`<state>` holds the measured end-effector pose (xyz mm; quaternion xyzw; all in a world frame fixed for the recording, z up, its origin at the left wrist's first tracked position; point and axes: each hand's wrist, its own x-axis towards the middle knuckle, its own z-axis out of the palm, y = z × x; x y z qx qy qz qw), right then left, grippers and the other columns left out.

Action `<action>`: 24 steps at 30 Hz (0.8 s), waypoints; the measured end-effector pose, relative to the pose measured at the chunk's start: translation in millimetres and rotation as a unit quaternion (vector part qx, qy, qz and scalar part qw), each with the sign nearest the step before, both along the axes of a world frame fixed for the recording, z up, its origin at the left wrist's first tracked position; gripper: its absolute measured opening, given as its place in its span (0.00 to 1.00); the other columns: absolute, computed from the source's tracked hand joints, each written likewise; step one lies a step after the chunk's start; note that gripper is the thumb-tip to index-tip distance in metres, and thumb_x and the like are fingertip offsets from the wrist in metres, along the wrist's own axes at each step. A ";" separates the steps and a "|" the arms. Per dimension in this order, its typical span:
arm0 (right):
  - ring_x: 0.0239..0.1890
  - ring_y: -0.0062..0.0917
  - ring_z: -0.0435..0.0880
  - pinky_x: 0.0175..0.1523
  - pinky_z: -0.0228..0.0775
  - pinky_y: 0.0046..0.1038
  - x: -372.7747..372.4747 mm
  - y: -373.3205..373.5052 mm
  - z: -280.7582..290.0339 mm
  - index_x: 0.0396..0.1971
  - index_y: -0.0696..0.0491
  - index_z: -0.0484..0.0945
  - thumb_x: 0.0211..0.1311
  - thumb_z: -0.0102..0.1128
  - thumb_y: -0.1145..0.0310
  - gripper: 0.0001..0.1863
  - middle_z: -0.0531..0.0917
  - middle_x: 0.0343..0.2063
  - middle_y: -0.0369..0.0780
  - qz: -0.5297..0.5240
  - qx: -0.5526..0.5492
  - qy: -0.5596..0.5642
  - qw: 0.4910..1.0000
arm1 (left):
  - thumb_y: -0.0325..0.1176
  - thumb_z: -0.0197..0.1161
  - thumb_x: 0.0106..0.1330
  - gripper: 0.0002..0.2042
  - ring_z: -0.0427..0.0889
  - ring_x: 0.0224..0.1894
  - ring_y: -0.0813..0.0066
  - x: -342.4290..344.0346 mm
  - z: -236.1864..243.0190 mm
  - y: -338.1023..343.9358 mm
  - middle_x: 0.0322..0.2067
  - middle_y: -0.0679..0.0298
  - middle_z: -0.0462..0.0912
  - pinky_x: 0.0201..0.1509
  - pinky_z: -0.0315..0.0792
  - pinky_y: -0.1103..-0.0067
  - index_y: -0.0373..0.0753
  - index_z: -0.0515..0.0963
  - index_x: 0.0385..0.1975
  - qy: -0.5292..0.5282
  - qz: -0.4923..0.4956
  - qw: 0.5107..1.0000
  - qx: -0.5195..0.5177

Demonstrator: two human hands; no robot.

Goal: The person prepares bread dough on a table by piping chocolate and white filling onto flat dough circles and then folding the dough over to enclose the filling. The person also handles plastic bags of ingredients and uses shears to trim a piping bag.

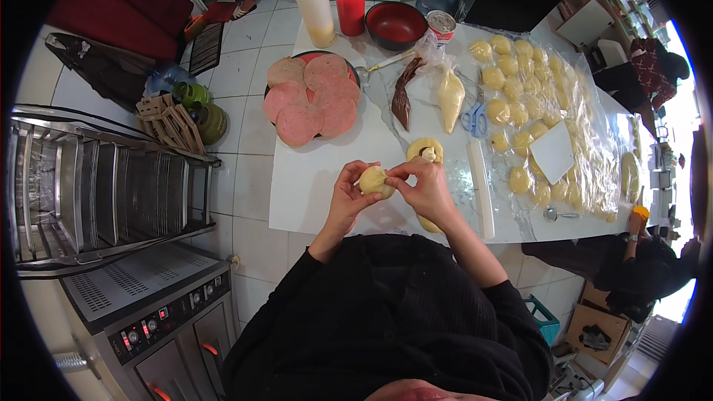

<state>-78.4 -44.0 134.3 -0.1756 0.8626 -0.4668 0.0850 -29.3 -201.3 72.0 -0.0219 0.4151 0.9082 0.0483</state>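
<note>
Above the near part of the table, my left hand (347,199) cups a pale yellow dough ball (371,180) from the left. My right hand (425,190) pinches the dough's gathered edge on its right side. Just beyond my right hand lies a flattened dough round (412,148) topped with a dark filling and a white dollop. Another piece of dough (428,224) shows partly beneath my right wrist. Farther back rest a piping bag of dark brown filling (402,100) and a piping bag of cream-coloured filling (451,98).
A plate of pink meat slices (301,115) sits left, near squeeze bottles (349,0) and a dark red bowl (396,26). Rightward are scissors (474,120), a white rolling pin (481,189), plastic-covered dough balls (520,111) and a white scraper (553,152). Another person (639,267) works at the right.
</note>
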 end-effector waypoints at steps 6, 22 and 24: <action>0.25 0.31 0.75 0.31 0.65 0.28 -0.7 -4.5 3.4 0.26 0.55 0.81 0.44 0.63 0.73 0.06 0.79 0.21 0.42 -0.027 -0.053 0.040 0.997 | 0.16 0.64 0.45 0.27 0.65 0.55 0.70 -0.8 -3.9 4.9 0.54 0.58 0.62 0.56 0.66 0.73 0.40 0.63 0.47 0.067 0.045 0.992 -0.100; 0.35 0.26 0.72 0.42 0.56 0.27 1.1 -5.3 10.0 0.25 0.53 0.79 0.38 0.63 0.73 0.09 0.78 0.25 0.33 0.071 0.063 0.226 0.970 | 0.38 0.53 0.62 0.23 0.73 0.48 0.71 0.0 -13.1 -4.5 0.48 0.60 0.69 0.52 0.72 0.74 0.42 0.56 0.56 -0.059 -0.100 0.974 0.194; 0.35 0.26 0.72 0.42 0.56 0.28 -0.6 -4.5 9.4 0.26 0.53 0.79 0.39 0.63 0.73 0.09 0.78 0.25 0.33 0.070 0.063 0.240 0.966 | 0.37 0.53 0.62 0.22 0.74 0.48 0.72 0.8 -13.5 -1.5 0.48 0.60 0.70 0.51 0.72 0.74 0.42 0.58 0.55 -0.061 -0.099 0.972 0.206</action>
